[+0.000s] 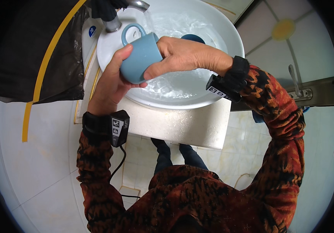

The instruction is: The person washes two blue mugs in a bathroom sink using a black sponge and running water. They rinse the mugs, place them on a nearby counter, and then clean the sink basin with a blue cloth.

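Note:
A blue mug (140, 59) with a looped handle is held tilted over the white washbasin (231, 35), its mouth facing right. My left hand (111, 74) grips it from the left and below, thumb on its wall. My right hand (181, 56) has its fingers inside the mouth, hidden from sight, and its thumb against the outside. Water runs from the metal faucet (139, 5) behind the mug into the basin, which holds rippling water. A dark blue round object (193, 38) shows in the water beyond my right wrist, partly covered.
A pale stone counter (181, 123) carries the basin, its front edge near my body. Black plastic sheeting (36, 52) with yellow tape hangs at the left. On the right is a door with frosted glass and a metal handle (296, 84). Dark cloth (105, 8) covers part of the faucet.

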{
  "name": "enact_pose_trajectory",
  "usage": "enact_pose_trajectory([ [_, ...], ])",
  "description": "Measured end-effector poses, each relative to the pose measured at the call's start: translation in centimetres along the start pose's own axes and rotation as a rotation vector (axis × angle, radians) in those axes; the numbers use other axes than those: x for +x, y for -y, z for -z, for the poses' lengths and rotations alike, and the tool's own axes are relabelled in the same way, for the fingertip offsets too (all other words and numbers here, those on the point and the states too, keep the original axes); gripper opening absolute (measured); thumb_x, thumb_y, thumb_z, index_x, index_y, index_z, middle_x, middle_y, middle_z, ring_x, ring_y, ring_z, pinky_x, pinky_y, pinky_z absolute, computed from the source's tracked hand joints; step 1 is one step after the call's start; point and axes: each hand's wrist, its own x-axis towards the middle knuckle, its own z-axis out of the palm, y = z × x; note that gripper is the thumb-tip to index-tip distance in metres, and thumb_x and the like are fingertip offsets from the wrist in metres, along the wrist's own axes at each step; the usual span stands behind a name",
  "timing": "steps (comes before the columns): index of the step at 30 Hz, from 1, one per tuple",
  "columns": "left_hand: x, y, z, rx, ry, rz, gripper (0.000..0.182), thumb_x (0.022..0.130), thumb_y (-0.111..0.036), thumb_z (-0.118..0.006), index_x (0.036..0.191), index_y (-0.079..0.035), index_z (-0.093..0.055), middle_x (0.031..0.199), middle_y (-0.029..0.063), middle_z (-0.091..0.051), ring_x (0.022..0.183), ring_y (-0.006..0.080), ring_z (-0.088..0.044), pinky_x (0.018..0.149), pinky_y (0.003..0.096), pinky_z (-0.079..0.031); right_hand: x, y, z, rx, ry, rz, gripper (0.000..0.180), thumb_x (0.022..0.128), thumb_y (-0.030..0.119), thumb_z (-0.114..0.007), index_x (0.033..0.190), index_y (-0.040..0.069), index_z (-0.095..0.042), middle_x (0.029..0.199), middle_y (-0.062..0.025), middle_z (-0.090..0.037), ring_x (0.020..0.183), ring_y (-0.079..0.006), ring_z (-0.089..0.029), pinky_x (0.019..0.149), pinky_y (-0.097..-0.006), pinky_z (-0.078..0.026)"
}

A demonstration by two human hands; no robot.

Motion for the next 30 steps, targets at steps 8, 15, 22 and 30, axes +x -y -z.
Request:
enact_pose_trajectory([
  [8,0.8,0.8,0.0,0.229,-0.170,-0.262,0.071,0.079,-0.046,-0.059,0.129,-0.001,-0.037,0.108,0.0129,-0.053,0.094,0.0183,-0.056,0.070,0.0295,-0.050,1.5,-1.8,-1.2,0.877,-0.083,0.104,0.047,0.081,0.022,-0.068,0.117,-0.005,-0.055,0.113,-0.0135,-0.060,0.108,-0.0226,-0.054,0.097,-0.0332,-0.040],
  [15,0.3,0.0,0.5,0.136,-0.061,-0.117,0.073,0.079,-0.048,-0.059,0.127,0.003,-0.037,0.105,0.0140,-0.054,0.093,0.0193,-0.057,0.072,0.0297,-0.051,1.4,-1.4,-0.9,0.427,-0.017,0.077,0.034,0.075,0.019,-0.070,0.102,-0.001,-0.065,0.093,-0.0124,-0.065,0.090,-0.0204,-0.060,0.088,-0.0299,-0.044],
  [22,1.2,0.7,1.1,0.088,-0.147,0.008,0.058,0.086,-0.047,-0.052,0.124,-0.004,-0.045,0.116,0.0100,-0.052,0.104,0.0178,-0.053,0.077,0.0340,-0.050,1.0,-3.0,-0.6,0.092,-0.192,0.038,0.039,0.071,0.019,-0.074,0.105,0.001,-0.065,0.091,-0.0116,-0.066,0.088,-0.0209,-0.061,0.086,-0.0282,-0.044],
  [30,2.4,2.3,1.1,-0.081,-0.112,-0.002,0.071,0.086,-0.047,-0.052,0.137,-0.002,-0.031,0.133,0.0174,-0.038,0.124,0.0301,-0.039,0.101,0.0471,-0.032,3.2,-5.5,0.7,0.150,-0.199,0.032,0.039,0.071,0.014,-0.073,0.107,0.000,-0.064,0.093,-0.0118,-0.067,0.090,-0.0197,-0.061,0.087,-0.0308,-0.044],
])
